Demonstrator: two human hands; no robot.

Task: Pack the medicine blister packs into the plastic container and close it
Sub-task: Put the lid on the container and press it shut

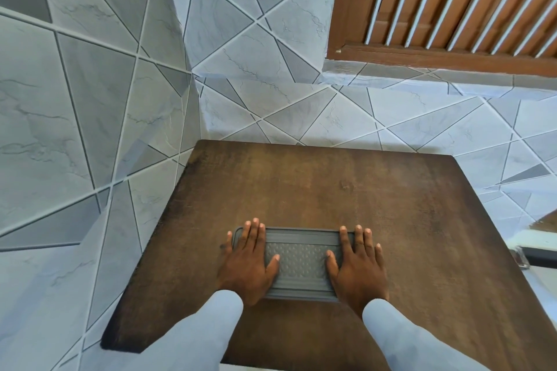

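On table (391,205), lidded container (301,262) lengthwise left-right, both hands (301,259) flat, fingers straight.

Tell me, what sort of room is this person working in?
Probably a room in a home, perhaps a tiled kitchen or utility corner. Grey marbled geometric tiles cover floor and wall, a brown slatted wooden door stands behind, and both hands press a grey plastic container lid on a dark wooden table.

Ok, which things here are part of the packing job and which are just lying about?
Part of the job:
grey ribbed plastic container lid
left hand, flat on it
right hand, flat on it

Just there:
brown wooden table
dark object at the right edge, unclear

No blister packs visible.
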